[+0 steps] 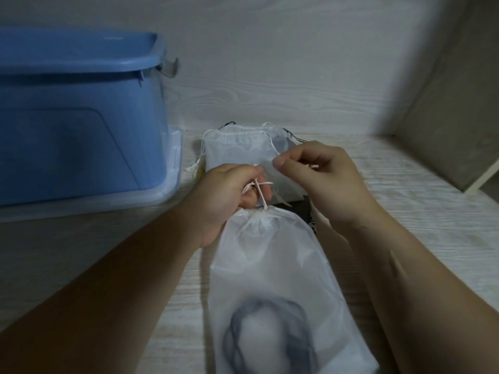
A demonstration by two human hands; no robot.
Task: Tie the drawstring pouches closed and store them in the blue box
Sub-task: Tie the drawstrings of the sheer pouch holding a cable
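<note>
Head view: the pouch lies flat on the table. Its long side runs away from me to its neck, just under my hands. My left hand is nearer the neck and grips the crossed cord. My right hand is curled and pinches a cord end, I think. The blue box stands off to my left.

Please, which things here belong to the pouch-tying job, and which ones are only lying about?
Job: near pouch; its drawstring, held by the left hand and right hand; stacked pouches behind; blue box.
Lying about: clear plastic tray under the box; board leaning at right.
</note>
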